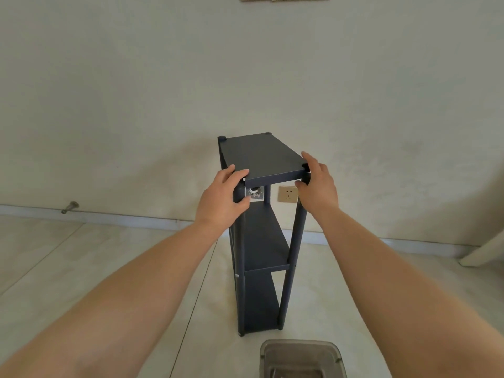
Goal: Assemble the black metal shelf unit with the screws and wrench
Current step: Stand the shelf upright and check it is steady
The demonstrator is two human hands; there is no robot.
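Upright shelf unit [261, 159] — left hand [222, 197] and right hand [317, 184] grip its near top corners.

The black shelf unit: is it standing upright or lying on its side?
Upright. The black shelf unit stands on the floor on its post ends, boards level, while the left hand and right hand grip the top near corners.

The shelf unit [259, 214] stands upright on the floor [81, 268] near the wall [245, 77], open floor to its left. Both near top corners are taken: the left hand [222, 196] wraps one post, the right hand [317, 184] the other. A grey container [301, 358] sits just in front of its feet. A pale furniture leg [485, 249] slants at far right.
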